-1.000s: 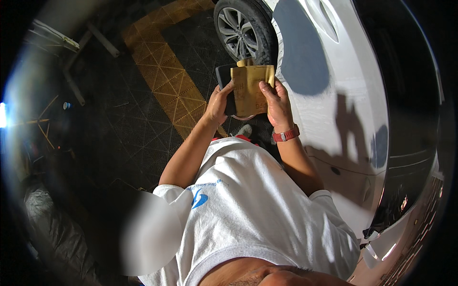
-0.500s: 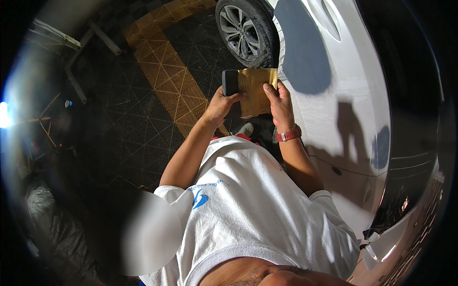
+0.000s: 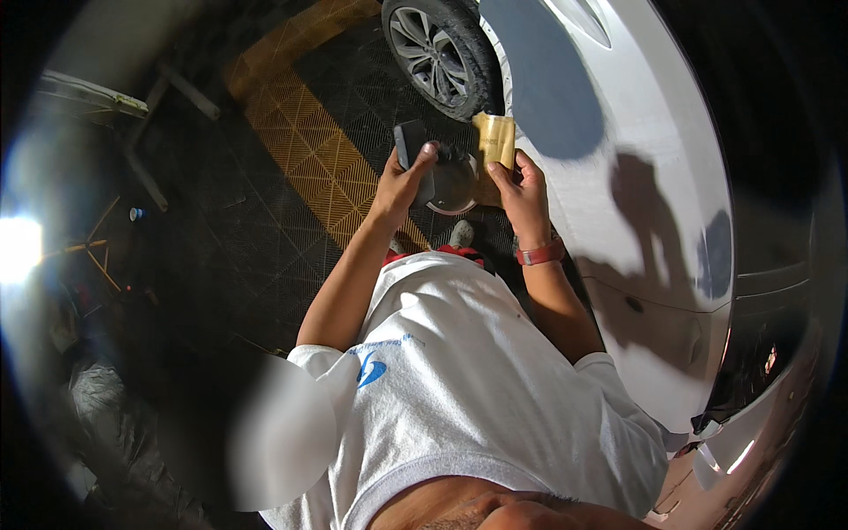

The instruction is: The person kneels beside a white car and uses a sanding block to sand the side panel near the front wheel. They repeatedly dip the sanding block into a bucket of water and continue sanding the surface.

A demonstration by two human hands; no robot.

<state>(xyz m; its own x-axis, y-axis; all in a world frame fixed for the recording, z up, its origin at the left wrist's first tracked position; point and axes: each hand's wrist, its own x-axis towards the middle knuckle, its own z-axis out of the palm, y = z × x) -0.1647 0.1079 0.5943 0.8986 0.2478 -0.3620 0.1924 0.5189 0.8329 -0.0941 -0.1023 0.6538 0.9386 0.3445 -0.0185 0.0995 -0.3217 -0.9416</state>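
My left hand (image 3: 400,185) is closed around a dark, flat sanding block (image 3: 409,141), with the thumb laid along its face. A short gap to the right, my right hand (image 3: 526,199) pinches a folded yellow-brown sheet of sandpaper (image 3: 497,140) between thumb and fingers. Block and sheet are apart from each other. Both are held up in front of my body, left of a white car panel (image 3: 565,190). A grey, smooth-edged patch (image 3: 552,84) covers part of that panel. The lower part of the sandpaper lies in shade.
Beyond my hands is the car's wheel (image 3: 433,57). Below the gap between my hands shows a round greyish thing (image 3: 453,187). Black floor tiles carry a yellow band (image 3: 296,132). At left are a metal stand (image 3: 146,132) and a bright lamp (image 3: 18,250).
My hands have moved apart. The sandpaper, earlier spread between both hands against the block, is now in my right hand alone and looks narrower. The block stays in my left hand, now tilted.
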